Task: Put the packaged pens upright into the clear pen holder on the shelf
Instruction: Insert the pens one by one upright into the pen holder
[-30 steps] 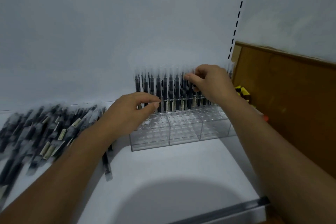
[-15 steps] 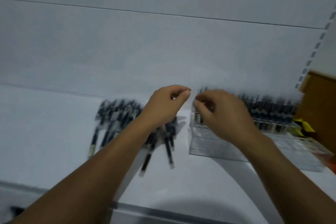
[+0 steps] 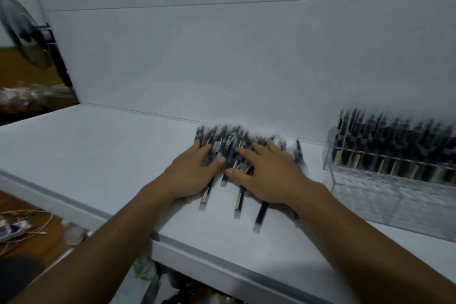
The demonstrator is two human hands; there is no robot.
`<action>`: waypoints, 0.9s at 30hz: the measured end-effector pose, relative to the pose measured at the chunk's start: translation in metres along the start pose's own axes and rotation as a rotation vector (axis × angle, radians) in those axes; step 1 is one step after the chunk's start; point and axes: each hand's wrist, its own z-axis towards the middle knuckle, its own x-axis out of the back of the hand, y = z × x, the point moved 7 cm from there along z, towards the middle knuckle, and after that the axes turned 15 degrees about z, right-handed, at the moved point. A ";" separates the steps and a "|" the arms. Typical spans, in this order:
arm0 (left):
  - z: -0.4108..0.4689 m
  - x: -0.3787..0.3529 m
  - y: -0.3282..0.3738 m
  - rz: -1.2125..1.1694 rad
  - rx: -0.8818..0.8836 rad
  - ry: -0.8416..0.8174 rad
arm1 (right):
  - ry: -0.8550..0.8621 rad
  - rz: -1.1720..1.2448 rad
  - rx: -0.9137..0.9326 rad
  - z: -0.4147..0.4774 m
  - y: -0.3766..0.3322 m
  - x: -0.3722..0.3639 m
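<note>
Presently left hand [image 3: 195,173] and right hand [image 3: 267,177] press flat on packaged pens [image 3: 222,137], gripping none.
We advise gathering few, tips aligned.

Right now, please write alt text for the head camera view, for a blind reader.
The left hand and right hand rest flat on a pile of packaged pens on a white shelf. To the right stands a clear pen holder with pens upright along its back.
</note>
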 end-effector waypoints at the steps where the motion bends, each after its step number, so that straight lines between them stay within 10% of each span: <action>1: 0.000 -0.001 0.001 0.033 0.002 0.016 | 0.031 0.023 0.023 -0.001 -0.001 0.001; 20: 0.010 0.017 -0.022 -0.426 0.180 0.165 | 0.383 0.102 0.119 -0.019 -0.013 0.038; 27: 0.037 0.025 -0.015 -0.110 0.244 -0.027 | 0.289 0.043 0.058 -0.015 -0.008 0.029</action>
